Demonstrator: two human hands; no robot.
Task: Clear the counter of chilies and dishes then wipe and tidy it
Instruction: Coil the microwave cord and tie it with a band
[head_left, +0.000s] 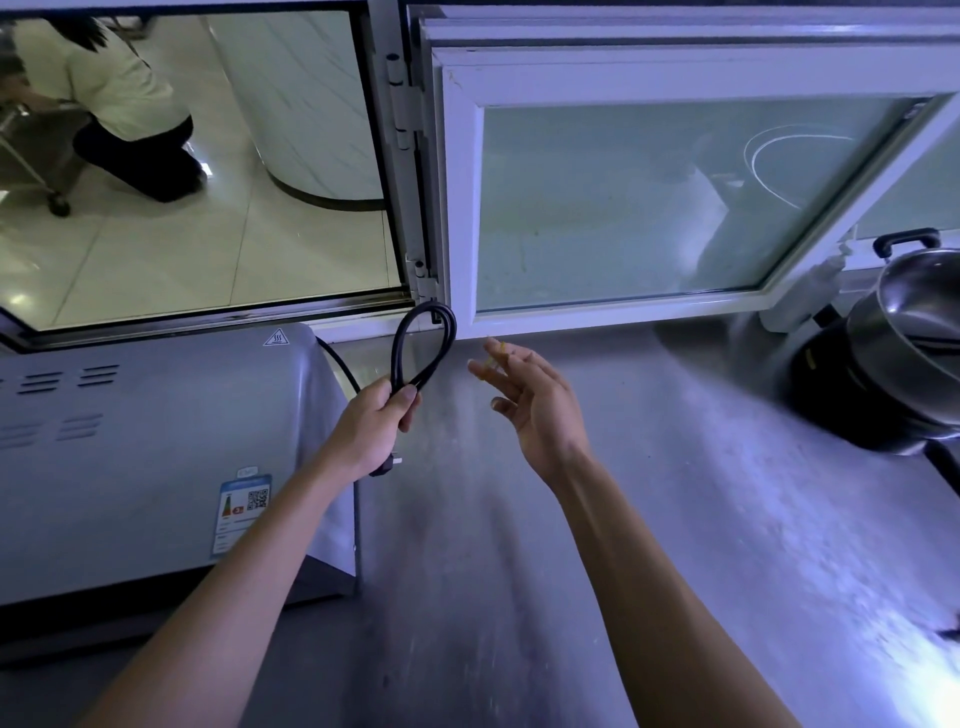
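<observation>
In the head view, a grey steel surface (649, 467) fills the lower and right parts of the frame. At centre, the left hand (371, 428) is seen with its fingers curled round a folded loop of black power cord (423, 343), the loop standing upright above the fist and the plug (387, 464) showing just below the palm. The cord is traced back to a silver oven-like appliance (156, 457) at the left of the frame. Just right of centre, the right hand (530, 402) is held above the surface with fingers spread and relaxed; something small and yellowish seems to be at its fingertips, but what it is cannot be told. At the right edge, a steel pot (914, 332) is stacked on a dark pan. No chilies can be made out. Behind, a white-framed window (623, 208) stands open.

The cord is judged light, limp and springy, likely to uncoil if released; it is best held at the gathered folds, near the plug, as now.
</observation>
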